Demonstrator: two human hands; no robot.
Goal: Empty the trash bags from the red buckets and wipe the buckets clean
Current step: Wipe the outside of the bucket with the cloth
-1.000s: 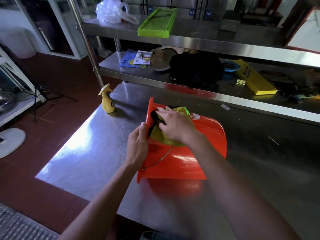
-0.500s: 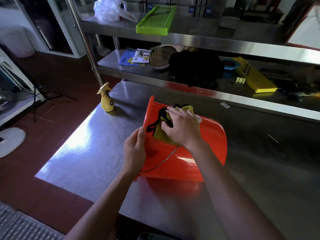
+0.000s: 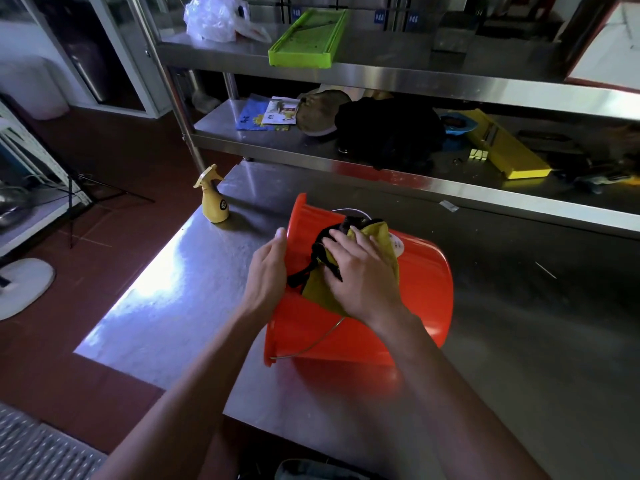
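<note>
A yellow spray bottle (image 3: 214, 199) is seen upright near the far left corner of the steel bench (image 3: 166, 299). Toward the middle of the bench, a red bucket (image 3: 419, 282) is laid on its side, its open rim turned to the left edge and its wire handle (image 3: 313, 344) hanging along the near side. The rim is steadied by the left hand (image 3: 268, 275), whose fingers are held straight against it; nothing is clasped in that grip. A yellow cloth (image 3: 377, 244) with a black cord or strap (image 3: 304, 275) bunched beside it is pressed onto the bucket's upper wall by the right hand (image 3: 360, 271), the fingers being spread flat over the cloth rather than curled round it. A white sticker (image 3: 398, 244) is partly visible on the bucket wall just beyond the cloth. Behind the bench, a green tray (image 3: 308, 38) is set on the upper shelf, and a yellow slicer (image 3: 509, 150) lies on the lower shelf toward the right.
</note>
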